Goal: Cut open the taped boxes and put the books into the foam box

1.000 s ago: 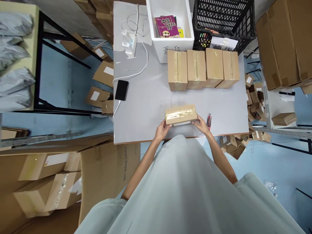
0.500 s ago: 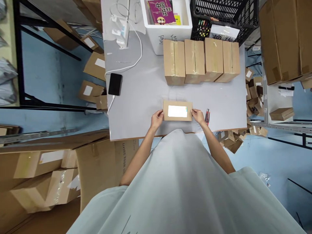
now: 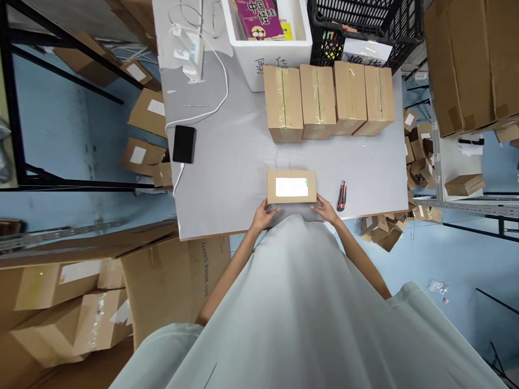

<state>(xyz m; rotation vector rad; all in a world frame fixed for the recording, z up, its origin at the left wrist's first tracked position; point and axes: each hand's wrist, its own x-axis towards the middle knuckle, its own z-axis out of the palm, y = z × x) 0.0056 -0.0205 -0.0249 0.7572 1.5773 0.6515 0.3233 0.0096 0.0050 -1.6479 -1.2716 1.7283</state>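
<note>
Labelled box (image 3: 291, 187) before four taped boxes (image 3: 324, 100), left hand (image 3: 263, 216) and right hand (image 3: 326, 210) at its near corners, whether gripping cannot be told

Place: a parcel storeroom or packing room is suggested
Surface (image 3: 227, 189): four taped cartons (image 3: 318, 102) are lined up before a lettered white bin (image 3: 247, 65) and a black crate (image 3: 359, 33)
Blue floor (image 3: 405, 292): labelled boxes (image 3: 383, 232) are heaped at right
Large carton (image 3: 166, 292): smaller parcels (image 3: 101, 319) are kept inside
Shelf (image 3: 450, 162): another box (image 3: 464, 185) is held
</note>
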